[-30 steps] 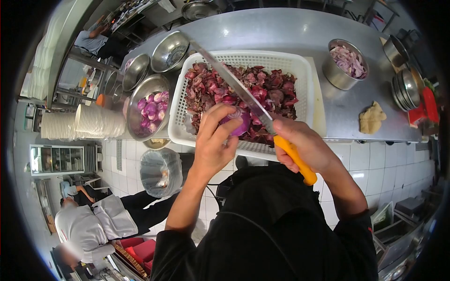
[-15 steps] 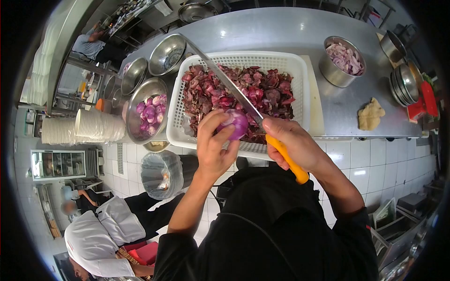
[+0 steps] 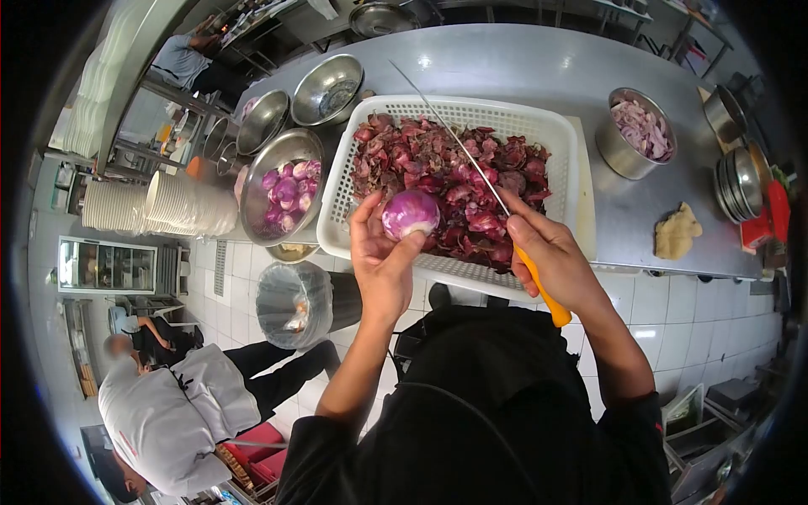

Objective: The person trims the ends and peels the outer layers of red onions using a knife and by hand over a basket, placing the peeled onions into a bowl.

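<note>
Holds one onion (image 3: 411, 212) in curled left hand (image 3: 380, 268), over the basket (image 3: 569, 160) at eight o'clock; grips one knife (image 3: 543, 288) in closed right hand (image 3: 557, 254) at four, blade toward eleven. Leaves steel table (image 3: 522, 59) between basket and one pot (image 3: 620, 154) toward two. Has three bowls (image 3: 256, 130) toward ten, one with perhaps a dozen bulbs (image 3: 289, 188); tiled floor (image 3: 673, 313) toward six.

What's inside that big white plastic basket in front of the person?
The white basket holds a heap of dark red onions and loose papery skins. Whatever lies beneath the top layer is covered and can't be seen.
</note>
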Available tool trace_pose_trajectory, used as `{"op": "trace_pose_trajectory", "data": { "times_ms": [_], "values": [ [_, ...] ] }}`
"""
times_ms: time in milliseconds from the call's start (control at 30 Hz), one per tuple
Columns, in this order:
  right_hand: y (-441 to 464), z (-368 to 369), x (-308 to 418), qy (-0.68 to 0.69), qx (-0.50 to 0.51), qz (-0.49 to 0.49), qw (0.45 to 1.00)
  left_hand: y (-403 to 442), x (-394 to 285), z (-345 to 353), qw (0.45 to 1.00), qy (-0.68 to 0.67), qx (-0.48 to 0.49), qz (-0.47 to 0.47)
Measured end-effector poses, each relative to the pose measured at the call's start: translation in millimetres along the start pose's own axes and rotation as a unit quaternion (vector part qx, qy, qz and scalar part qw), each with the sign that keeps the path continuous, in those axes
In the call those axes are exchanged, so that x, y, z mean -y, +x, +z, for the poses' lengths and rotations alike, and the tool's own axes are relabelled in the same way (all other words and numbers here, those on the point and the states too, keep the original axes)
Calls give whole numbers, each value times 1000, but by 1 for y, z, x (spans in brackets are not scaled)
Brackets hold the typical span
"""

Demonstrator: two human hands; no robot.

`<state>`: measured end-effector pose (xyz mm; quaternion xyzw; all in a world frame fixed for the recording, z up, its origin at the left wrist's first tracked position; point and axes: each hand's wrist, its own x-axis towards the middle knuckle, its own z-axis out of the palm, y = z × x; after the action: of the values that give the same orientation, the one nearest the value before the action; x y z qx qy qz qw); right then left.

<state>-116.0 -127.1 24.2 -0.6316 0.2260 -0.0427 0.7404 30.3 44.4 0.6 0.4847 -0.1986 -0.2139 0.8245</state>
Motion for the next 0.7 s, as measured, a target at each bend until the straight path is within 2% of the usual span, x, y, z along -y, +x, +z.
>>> {"op": "trace_pose_trajectory", "data": {
  "times_ms": [67,133,233,300,367,433,567,700],
  "values": [
    [3,-9,5,40,22,89,995,1,6,-6,1000,-10,3,-18],
    [4,-13,6,63,29,137,988,1,8,-8,999,-15,11,-34],
    [5,-13,3,53,19,120,991,1,8,-7,998,-7,22,-51],
    [2,-8,-1,24,8,74,997,1,8,-5,998,8,19,-67],
    [-4,3,-2,-110,-27,-50,992,1,8,-1,996,21,14,-89],
    [-12,13,8,-234,-35,-101,966,2,11,0,994,24,26,-107],
    [-18,23,12,-298,-6,-228,927,-3,14,0,992,26,46,-116],
    [-18,25,10,-306,9,-219,926,-4,11,0,992,29,50,-116]
  ]
}}
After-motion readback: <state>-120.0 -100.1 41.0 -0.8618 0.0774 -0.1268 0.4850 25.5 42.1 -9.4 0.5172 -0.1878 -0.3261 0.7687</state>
